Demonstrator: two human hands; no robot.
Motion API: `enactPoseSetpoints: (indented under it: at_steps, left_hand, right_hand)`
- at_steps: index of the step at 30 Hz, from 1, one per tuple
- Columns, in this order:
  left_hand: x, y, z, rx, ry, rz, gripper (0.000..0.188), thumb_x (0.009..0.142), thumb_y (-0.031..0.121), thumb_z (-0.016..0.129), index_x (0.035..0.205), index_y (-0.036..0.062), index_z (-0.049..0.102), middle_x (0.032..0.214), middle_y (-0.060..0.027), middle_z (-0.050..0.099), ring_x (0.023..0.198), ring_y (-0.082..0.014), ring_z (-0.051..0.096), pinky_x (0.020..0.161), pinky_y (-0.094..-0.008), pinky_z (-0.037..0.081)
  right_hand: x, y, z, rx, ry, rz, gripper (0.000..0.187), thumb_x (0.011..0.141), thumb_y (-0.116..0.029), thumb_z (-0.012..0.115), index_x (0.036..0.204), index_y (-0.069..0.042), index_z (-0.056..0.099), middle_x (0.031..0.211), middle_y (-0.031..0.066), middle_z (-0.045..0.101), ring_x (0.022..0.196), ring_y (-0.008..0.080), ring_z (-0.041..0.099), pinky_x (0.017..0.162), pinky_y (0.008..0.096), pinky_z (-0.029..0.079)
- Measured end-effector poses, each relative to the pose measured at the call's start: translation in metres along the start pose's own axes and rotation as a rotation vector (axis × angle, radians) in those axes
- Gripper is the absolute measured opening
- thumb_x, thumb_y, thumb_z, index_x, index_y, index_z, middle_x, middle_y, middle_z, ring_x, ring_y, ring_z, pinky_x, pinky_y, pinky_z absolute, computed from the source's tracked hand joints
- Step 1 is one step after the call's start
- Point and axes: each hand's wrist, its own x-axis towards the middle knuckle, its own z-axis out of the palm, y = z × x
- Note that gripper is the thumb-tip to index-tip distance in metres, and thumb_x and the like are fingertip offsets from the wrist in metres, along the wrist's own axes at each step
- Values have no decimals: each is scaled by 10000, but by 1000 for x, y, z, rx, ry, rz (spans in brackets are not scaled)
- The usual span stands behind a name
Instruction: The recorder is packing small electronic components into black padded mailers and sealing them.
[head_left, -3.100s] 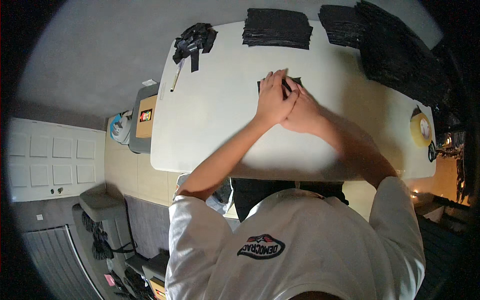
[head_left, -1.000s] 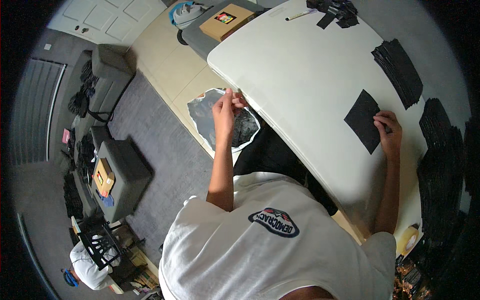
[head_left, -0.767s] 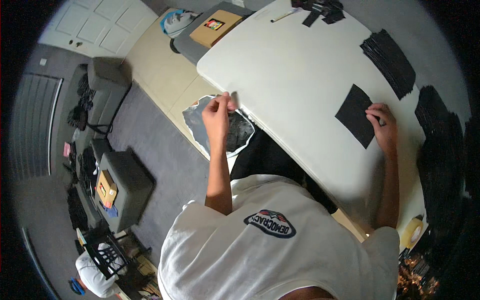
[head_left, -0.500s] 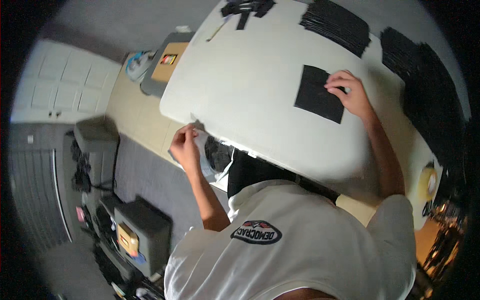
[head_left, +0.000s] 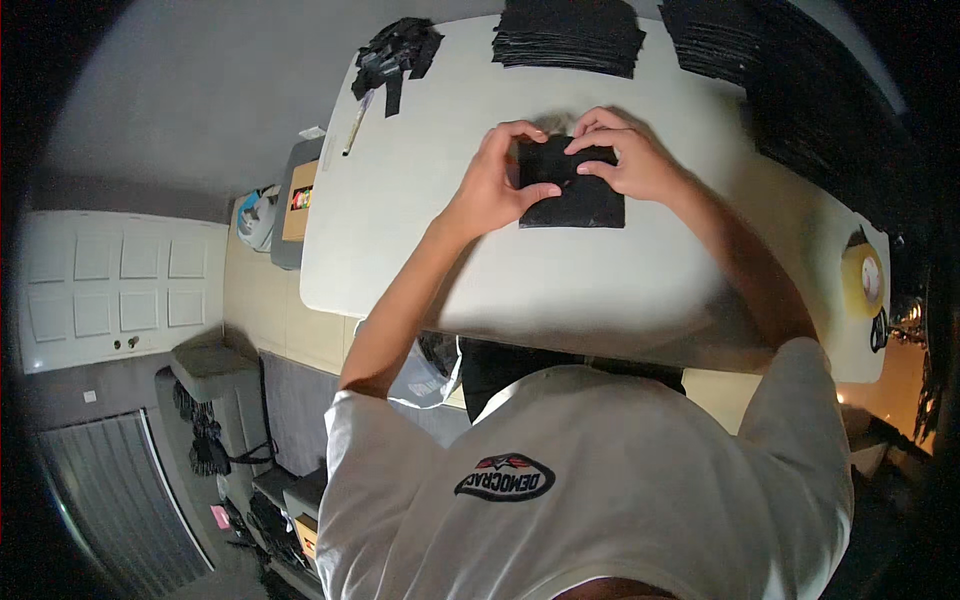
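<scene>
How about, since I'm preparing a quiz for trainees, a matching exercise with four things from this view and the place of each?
Things
1. Black square piece
2. Pen
3. Tape roll
4. Pale bag

Places
A. Near the right end of the white table
B. Below the table's near edge, beside the person's left forearm
C. Between the left hand and the right hand
D. Just below the tangle of black strips, toward the table's left edge

Pairs: 1-C, 2-D, 3-A, 4-B
</scene>
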Motion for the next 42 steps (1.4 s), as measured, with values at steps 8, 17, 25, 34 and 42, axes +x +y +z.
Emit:
enactPoseSetpoints:
  at_steps: [8, 17, 25, 34, 42]
  left_hand:
    - [6, -29, 20, 46, -60, 41, 675, 740, 95, 948, 1265, 72, 524, 1169, -70, 680, 966, -164, 657, 805, -303, 520]
    - [8, -28, 21, 29, -14, 87, 663, 727, 116, 956, 1228, 65, 524, 1152, -70, 701, 1009, -202, 668, 877, -330, 517]
    - [10, -20, 20, 14, -50, 16, 622, 708, 133, 948, 1204, 94, 574, 1137, -75, 683, 1046, -305, 661, 846, -390, 530]
    - [12, -19, 21, -20, -9, -36, 763, 722, 66, 945, 1352, 78, 515, 1077, -75, 704, 1055, -209, 686, 953, -336, 532]
    - [11, -27, 20, -37, 2, -55, 693, 757, 38, 905, 1338, 81, 530, 1059, -78, 722, 1024, -220, 702, 912, -335, 535]
  right_hand:
    - [1, 10, -2, 179, -20, 107, 420, 759, -5, 876, 1131, -37, 684, 1139, 60, 663, 1069, 191, 643, 964, 346, 516]
    - [10, 6, -15, 471, -48, 241, 342, 957, -115, 769, 1263, -19, 649, 1180, 44, 666, 1079, 115, 626, 970, 311, 522]
    - [14, 13, -11, 411, -14, 222, 174, 972, -122, 754, 1094, 0, 730, 1005, 31, 737, 932, 87, 671, 878, 271, 551]
    - [20, -39, -45, -37, 293, 60, 139, 984, -142, 733, 1045, -18, 748, 914, 41, 749, 802, 96, 680, 689, 283, 566]
    - [4, -36, -1, 634, -79, 563, 214, 1011, -215, 714, 1121, -34, 742, 869, 22, 714, 722, 66, 632, 565, 228, 514]
